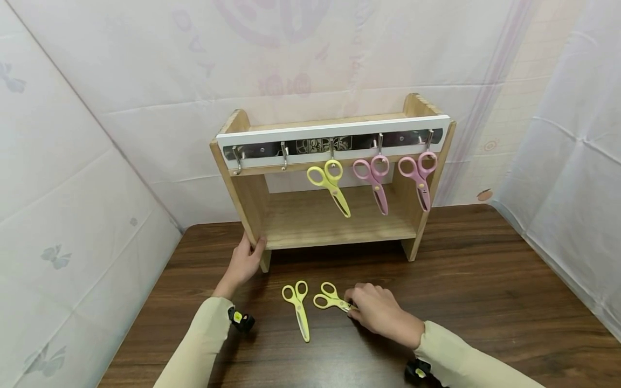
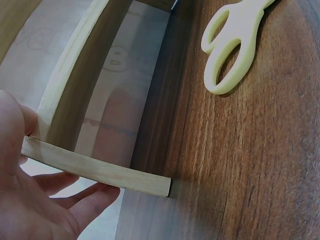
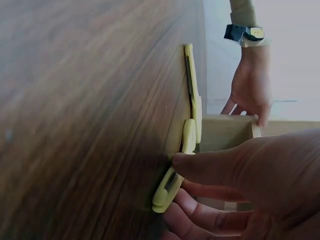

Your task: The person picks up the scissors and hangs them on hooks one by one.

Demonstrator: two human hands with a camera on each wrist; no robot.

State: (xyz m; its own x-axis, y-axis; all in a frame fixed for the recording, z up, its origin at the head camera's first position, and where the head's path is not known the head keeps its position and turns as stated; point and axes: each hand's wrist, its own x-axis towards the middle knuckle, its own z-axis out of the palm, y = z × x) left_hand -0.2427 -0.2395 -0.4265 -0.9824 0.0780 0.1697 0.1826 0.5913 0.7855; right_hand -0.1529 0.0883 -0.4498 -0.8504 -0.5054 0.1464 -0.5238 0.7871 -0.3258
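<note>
My left hand (image 1: 244, 264) grips the lower left side of a small wooden shelf (image 1: 296, 218). In the left wrist view the thumb is inside its side panel (image 2: 100, 170) and the fingers are behind it. On the table, my right hand (image 1: 380, 313) pinches a pair of yellow scissors (image 1: 335, 300) around the blades, the handle loops pointing left toward the shelf. The right wrist view has the thumb on one face of these scissors (image 3: 167, 192) and fingers at the other. A second pair of yellow scissors (image 1: 301, 318) lies to their left, loops toward the shelf.
Across the shelf's top front runs a white hook rail (image 1: 301, 131). Yellow scissors (image 1: 336, 191) hang from its middle hook, and pink scissors (image 1: 379, 191) and another pink pair (image 1: 421, 180) from the two right hooks. The two left hooks are bare. Patterned cloth (image 1: 145, 108) surrounds the dark wooden table (image 1: 485, 280).
</note>
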